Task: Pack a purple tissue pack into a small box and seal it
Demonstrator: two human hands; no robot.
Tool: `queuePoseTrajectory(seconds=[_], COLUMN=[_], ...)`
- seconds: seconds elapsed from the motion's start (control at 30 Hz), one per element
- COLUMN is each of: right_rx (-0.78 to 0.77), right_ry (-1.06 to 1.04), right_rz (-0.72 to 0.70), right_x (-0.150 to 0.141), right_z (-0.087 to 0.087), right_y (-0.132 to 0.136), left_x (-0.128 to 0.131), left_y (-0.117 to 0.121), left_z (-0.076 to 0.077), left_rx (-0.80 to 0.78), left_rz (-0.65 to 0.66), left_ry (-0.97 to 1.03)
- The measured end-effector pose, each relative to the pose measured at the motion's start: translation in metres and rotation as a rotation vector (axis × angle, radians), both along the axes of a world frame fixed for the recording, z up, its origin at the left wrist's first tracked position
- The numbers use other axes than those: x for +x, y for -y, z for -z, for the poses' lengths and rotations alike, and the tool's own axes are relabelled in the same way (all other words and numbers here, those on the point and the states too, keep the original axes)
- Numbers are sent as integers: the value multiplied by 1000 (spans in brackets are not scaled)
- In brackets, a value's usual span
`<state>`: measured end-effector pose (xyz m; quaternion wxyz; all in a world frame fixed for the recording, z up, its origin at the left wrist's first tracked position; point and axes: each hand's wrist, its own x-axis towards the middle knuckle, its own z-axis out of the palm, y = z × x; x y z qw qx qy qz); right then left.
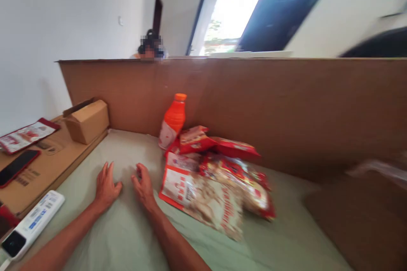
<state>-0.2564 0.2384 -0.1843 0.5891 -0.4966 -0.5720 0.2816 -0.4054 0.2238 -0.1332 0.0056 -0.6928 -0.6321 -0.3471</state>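
My left hand is over the pale green cloth, fingers apart and nothing in it. A short gap away, my right hand has its fingers loosely curved and spread, also holding nothing. Just right of that hand lies a white and orange food packet. A clear and red packet overlaps it, with red snack packets behind. An orange bottle with an orange cap stands slightly tilted at the back of this pile, touching or close to the red packets.
A cardboard wall runs across the back, and a person is behind it. On the left, a flat carton bears a small open box, a phone and a printed pouch. A white power strip lies nearer. More cardboard lies right.
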Motion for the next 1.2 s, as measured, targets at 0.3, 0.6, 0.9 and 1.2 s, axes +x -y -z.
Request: queuePoseTrajectory(seconds=[0.3, 0.6, 0.9, 1.2], right_rx=[16, 78, -558, -299], right_ry=[198, 542, 1145, 1076], right_rz=[-120, 271, 1082, 802], right_x=[28, 234, 429, 430], right_z=[-32, -94, -163, -144], right_y=[75, 202, 220, 293], left_x=[32, 97, 163, 167], left_y=[2, 84, 167, 173], left_z=[2, 23, 25, 9], left_rx=[-77, -4, -124, -326], left_rz=[217, 410, 837, 874], left_ry=[-158, -468, -382, -238])
